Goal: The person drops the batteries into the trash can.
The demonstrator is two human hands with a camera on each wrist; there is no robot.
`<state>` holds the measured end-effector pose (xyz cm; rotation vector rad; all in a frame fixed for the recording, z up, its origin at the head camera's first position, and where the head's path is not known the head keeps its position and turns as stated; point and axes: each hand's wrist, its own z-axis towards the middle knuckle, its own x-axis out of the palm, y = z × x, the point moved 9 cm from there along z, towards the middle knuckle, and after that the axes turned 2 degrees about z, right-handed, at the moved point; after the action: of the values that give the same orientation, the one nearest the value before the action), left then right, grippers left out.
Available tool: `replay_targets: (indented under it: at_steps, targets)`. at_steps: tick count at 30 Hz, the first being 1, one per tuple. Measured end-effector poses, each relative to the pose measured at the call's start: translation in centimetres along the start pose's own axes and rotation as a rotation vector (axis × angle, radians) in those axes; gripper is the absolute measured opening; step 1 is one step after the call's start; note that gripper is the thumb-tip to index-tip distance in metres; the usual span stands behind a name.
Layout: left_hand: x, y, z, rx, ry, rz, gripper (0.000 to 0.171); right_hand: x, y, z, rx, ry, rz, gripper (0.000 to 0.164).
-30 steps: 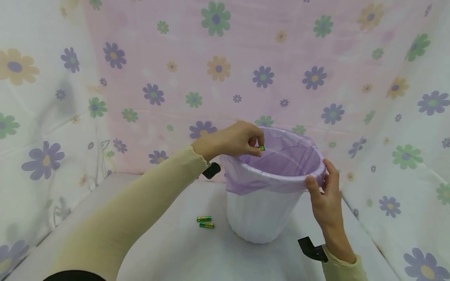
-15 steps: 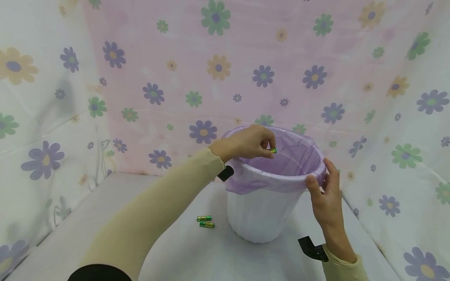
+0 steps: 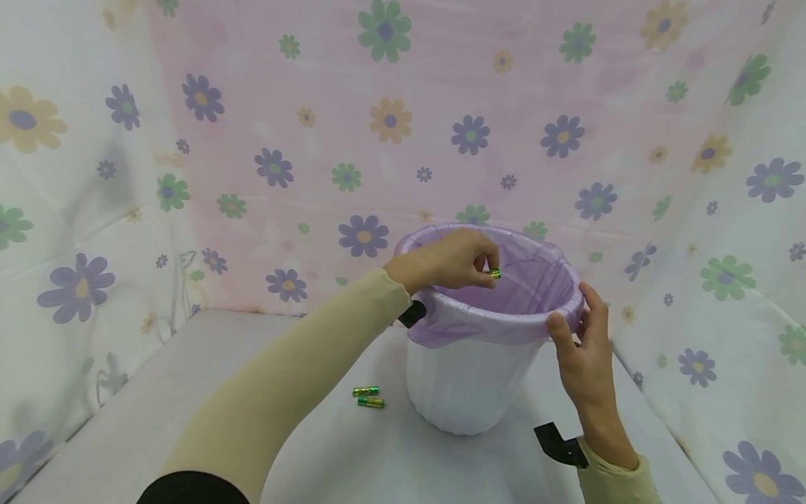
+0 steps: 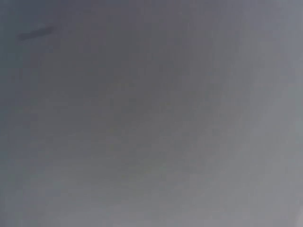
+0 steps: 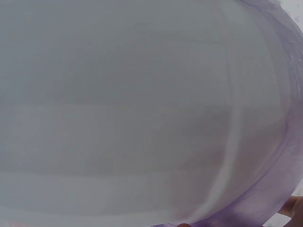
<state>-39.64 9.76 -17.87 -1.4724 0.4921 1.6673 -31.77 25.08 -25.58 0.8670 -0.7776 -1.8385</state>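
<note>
My left hand [image 3: 456, 259] reaches over the near left rim of a white trash can and pinches a small green-and-gold battery [image 3: 495, 274] between thumb and fingers, over the opening. A purple trash bag [image 3: 485, 325] lines the trash can [image 3: 466, 385] and folds down outside its rim. My right hand [image 3: 585, 357] grips the bagged rim at the right, thumb in front and fingers behind. The right wrist view is filled by the can's white wall [image 5: 118, 137] and the purple bag edge [image 5: 270, 179]. Only a grey blur shows in the left wrist view.
Two more green-and-gold batteries, one behind [image 3: 366, 391] and one in front [image 3: 371, 402], lie on the white table [image 3: 340, 455] left of the can. Flower-printed cloth [image 3: 271, 119] hangs at the back and both sides.
My left hand has moved right and slightly down with the battery, farther over the can's opening. My right hand keeps its grip on the rim.
</note>
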Motion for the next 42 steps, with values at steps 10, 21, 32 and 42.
replay_targets:
  at_steps: [10, 21, 32, 42]
  targets:
    - [0.3, 0.1, 0.0, -0.019, 0.009, -0.008, 0.014, 0.0, -0.1, -0.1, 0.012, -0.001, -0.002, 0.060]
    - [0.4, 0.3, 0.0, -0.023, 0.014, 0.003, 0.022, 0.0, 0.0, 0.0, 0.007, -0.004, 0.000, 0.060]
    - [-0.3, -0.2, -0.9, -0.017, 0.011, 0.020, 0.025, 0.0, -0.1, -0.2, 0.015, -0.005, -0.014, 0.060]
    - [-2.9, -0.7, -4.1, 0.032, -0.096, 0.032, 0.019, -0.1, 0.0, 0.0, -0.019, -0.011, 0.003, 0.060]
